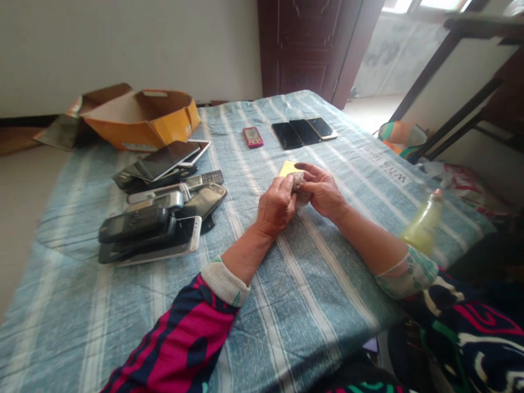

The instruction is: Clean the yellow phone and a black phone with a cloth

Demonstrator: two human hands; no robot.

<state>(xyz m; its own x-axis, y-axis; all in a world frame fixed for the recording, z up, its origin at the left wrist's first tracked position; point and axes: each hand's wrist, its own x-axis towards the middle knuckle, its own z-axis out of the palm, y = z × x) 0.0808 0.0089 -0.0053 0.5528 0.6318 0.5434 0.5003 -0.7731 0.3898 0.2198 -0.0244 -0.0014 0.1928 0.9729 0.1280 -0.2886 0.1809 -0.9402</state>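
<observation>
Above the blue-striped, cloth-covered counter [327,262], the left hand [275,206] and right hand [326,194] had fingers closed on crumpled grey cloth [299,180] against a flat yellow object [287,168], which a loose pinch could have dropped. At nine o'clock, unevenly stacked dark-and-silver phones [161,203] risked sliding.

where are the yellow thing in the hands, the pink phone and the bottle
yellow thing [288,168]: head view, on its uncovered far end
pink phone [252,136]: head view, on the middle of its front
bottle [423,222]: head view, on its side, below the cap
</observation>
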